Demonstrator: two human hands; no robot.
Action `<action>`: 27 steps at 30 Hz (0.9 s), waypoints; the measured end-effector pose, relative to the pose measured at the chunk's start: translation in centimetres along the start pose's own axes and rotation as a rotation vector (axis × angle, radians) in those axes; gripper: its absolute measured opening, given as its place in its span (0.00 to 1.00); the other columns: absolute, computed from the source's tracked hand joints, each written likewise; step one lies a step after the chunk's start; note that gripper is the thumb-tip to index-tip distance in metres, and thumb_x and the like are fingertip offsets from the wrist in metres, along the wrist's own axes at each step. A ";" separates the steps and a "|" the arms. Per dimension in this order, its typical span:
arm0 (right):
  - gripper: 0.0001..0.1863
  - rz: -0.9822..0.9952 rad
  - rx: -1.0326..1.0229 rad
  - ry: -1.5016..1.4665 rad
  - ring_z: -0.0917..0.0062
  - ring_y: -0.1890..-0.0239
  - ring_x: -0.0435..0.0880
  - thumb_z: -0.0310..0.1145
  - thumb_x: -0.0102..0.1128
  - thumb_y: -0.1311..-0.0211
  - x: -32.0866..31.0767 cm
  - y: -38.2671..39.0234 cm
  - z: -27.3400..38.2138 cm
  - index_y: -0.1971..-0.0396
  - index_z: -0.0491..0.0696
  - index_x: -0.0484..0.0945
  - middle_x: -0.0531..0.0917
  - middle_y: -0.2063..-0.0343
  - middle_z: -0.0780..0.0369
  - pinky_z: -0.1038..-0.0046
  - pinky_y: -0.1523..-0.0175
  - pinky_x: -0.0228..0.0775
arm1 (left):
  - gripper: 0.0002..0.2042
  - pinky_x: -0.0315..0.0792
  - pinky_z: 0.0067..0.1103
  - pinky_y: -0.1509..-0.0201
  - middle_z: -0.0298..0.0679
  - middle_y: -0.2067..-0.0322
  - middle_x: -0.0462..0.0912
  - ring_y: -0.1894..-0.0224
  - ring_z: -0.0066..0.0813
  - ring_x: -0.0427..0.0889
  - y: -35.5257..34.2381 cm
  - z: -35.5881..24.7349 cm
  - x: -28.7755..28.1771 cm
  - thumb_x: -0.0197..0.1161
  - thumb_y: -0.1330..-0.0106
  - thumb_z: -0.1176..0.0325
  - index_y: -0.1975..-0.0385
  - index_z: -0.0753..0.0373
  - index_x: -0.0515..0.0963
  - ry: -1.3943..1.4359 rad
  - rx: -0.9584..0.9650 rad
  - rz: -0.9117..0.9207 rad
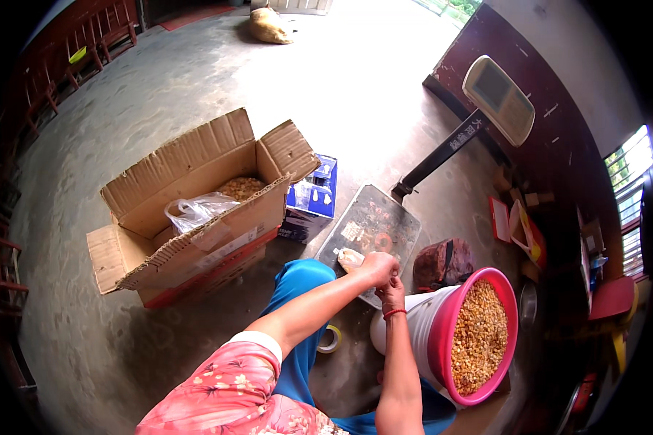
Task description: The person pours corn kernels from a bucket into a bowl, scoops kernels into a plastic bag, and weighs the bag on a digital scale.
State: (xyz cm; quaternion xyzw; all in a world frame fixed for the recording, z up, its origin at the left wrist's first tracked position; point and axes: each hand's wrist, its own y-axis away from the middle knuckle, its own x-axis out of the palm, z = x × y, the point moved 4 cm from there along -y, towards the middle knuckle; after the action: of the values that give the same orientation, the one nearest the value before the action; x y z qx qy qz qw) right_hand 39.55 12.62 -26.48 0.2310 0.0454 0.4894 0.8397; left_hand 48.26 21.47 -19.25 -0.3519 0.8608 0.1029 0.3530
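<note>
My left hand (pixel 379 269) reaches over the near edge of the floor scale's platform (pixel 376 221), fingers closed. Just beyond it, a small pale bag-like bundle (pixel 350 259) rests on the platform, partly hidden by that hand. My right hand (pixel 392 293), with a red band at its wrist, meets the left one at the fingertips in a pinch. What lies between the fingers is too small to make out. To the right, a pink basin (pixel 514 308) heaped with yellow corn kernels (pixel 479 337) sits on a white bucket (pixel 419 319).
An open cardboard box (pixel 196 170) at left holds bagged kernels (pixel 241 188) and a clear plastic bag (pixel 198 210). Behind it stands a blue carton (pixel 313 190). The scale's display (pixel 499 98) rises on a post. A dark reddish bag (pixel 445 262) and tape roll (pixel 329 338) lie nearby.
</note>
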 end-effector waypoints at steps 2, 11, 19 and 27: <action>0.07 0.033 -0.037 -0.029 0.88 0.83 0.71 0.32 0.63 0.49 -0.1 -0.2 -0.4 0.71 0.52 0.74 0.75 0.81 0.72 0.85 0.79 0.65 | 0.07 0.71 0.31 0.63 0.42 0.73 0.80 0.66 0.42 0.78 -0.2 0.6 0.5 0.59 0.56 0.68 0.76 0.56 0.80 0.082 -0.038 0.020; 0.05 0.009 -0.192 0.069 0.89 0.83 0.69 0.29 0.54 0.42 -0.8 -0.5 0.9 0.67 0.47 0.78 0.75 0.81 0.71 0.85 0.78 0.61 | 0.18 0.70 0.29 0.56 0.45 0.63 0.79 0.58 0.40 0.77 -1.3 2.8 -0.4 0.56 0.55 0.73 0.60 0.57 0.76 0.187 -0.203 -0.108; 0.06 0.099 -0.256 0.302 0.89 0.80 0.71 0.28 0.54 0.44 -0.4 3.0 5.7 0.67 0.45 0.78 0.76 0.79 0.71 0.87 0.75 0.61 | 0.18 0.71 0.28 0.56 0.43 0.65 0.80 0.61 0.37 0.78 0.4 0.5 1.3 0.66 0.58 0.65 0.63 0.56 0.78 0.228 -0.037 0.509; 0.04 -0.011 -0.452 0.503 0.85 0.73 0.68 0.22 0.56 0.54 -1.1 8.7 7.3 0.76 0.42 0.78 0.72 0.79 0.68 0.84 0.66 0.59 | 0.18 0.67 0.23 0.56 0.39 0.67 0.80 0.62 0.22 0.73 1.5 -1.5 3.5 0.64 0.52 0.67 0.60 0.63 0.74 0.565 0.205 0.636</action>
State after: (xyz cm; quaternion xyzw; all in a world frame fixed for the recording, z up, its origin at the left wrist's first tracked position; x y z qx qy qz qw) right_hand 34.19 12.81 -16.38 -0.0893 0.1428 0.5243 0.8347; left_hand 44.66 20.00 -20.64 -0.0466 0.9949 0.0199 0.0874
